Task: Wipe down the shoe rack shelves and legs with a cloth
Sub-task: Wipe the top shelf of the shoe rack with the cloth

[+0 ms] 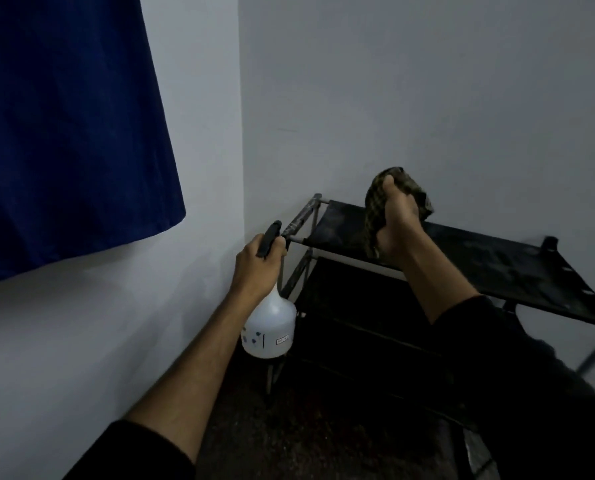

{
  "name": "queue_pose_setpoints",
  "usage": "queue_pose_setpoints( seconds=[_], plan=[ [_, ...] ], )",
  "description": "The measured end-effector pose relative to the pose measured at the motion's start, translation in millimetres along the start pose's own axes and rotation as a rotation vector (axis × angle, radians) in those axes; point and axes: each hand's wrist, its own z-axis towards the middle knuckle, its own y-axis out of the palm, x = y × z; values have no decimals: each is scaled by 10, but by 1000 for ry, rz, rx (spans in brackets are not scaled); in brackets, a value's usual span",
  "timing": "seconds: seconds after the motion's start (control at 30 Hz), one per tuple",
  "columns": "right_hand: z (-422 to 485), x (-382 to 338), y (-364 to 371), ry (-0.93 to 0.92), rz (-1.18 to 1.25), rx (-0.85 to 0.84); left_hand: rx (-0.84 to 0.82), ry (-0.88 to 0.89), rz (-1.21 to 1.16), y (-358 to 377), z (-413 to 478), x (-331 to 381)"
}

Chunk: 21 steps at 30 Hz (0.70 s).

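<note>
across the upper left of the frame hangs a blue curtain (64, 126) against the pale wall (427, 98), clear of the work. lower and left of centre, the left hand (259, 259) is closed around the black trigger head of a white spray bottle (270, 327), which hangs neck-up beside the rack's near left leg (297, 271), seemingly kept ready to wet a surface without getting in the way of wiping. right of centre stands the shoe rack (496, 268), a dark frame pushed into the corner, its top shelf (341, 226) sloping toward the right edge of the frame and its lower shelves lost in shadow. the right hand (398, 220) grips a bunched checked cloth (375, 209) over the far left part of that top shelf, wadded so it presents a thick pad; whether it touches the fabric cannot be told. judging by this, the top shelf is the step in hand, with the legs still to do.
</note>
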Motion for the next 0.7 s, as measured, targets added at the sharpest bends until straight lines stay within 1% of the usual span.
queue_pose_setpoints(
  seconds=[0.13,0.23,0.37,0.47,0.53,0.6,0.63,0.7],
  plan=[
    [211,120,41,-33,-215,-10,-39,-89,-39,73,61,-21],
    [311,255,103,-53,-364,-12,-34,-105,-26,96,88,-4],
    [475,438,210,-107,-504,-111,-20,-156,-33,103,263,-4],
    [725,573,308,-142,-653,-187,-64,-182,-60,128,412,-7],
    [1008,734,341,-149,-765,-218,-97,-201,-95,149,483,-16],
    [1066,793,442,-168,-897,-238,-100,-193,-104,173,544,-44],
    [1056,797,490,-207,-950,-274,-94,-189,-106,180,572,-61],
    [976,779,567,-291,-1123,-400,-75,-190,-147,168,625,-109]
  ],
)
